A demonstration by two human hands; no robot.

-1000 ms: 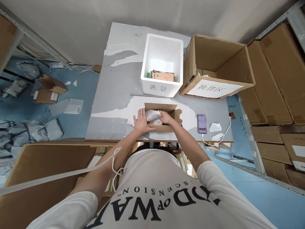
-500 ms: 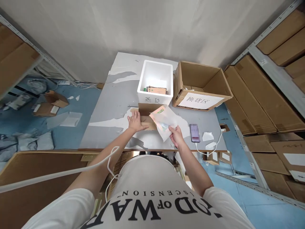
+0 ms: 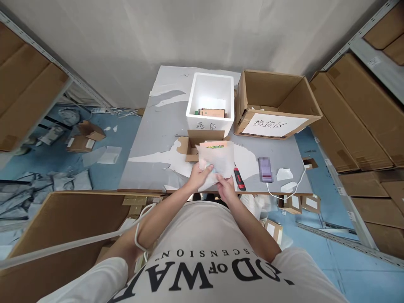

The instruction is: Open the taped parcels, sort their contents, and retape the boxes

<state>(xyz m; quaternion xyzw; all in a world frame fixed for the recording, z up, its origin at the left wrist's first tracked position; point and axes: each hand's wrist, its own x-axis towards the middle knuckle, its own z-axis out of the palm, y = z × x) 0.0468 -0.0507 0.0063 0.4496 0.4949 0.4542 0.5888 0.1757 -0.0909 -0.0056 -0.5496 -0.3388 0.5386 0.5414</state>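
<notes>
Head view, packet: the packet point(image 3: 217, 156) was thin, flexible and roughly rectangular, whitish and see-through, softly creased; peach and green print showed at its top edge, pale blue lower down.
Packet's place: it was held over the near side of the bench point(image 3: 151, 145), partly hiding the open cardboard box point(image 3: 202, 135).
Left grip: the left hand point(image 3: 198, 176) pinched its lower left, thumb on top.
Right grip: the right hand point(image 3: 226, 188) gripped its lower right edge.
Bench top: smooth grey, torn into ragged white patches.
Knife: a slim red-and-black utility knife point(image 3: 239, 179) lay just beside the packet.
Behind: a white, straight-walled foam box point(image 3: 208, 126) stood beside a wide brown carton point(image 3: 271, 88).
</notes>
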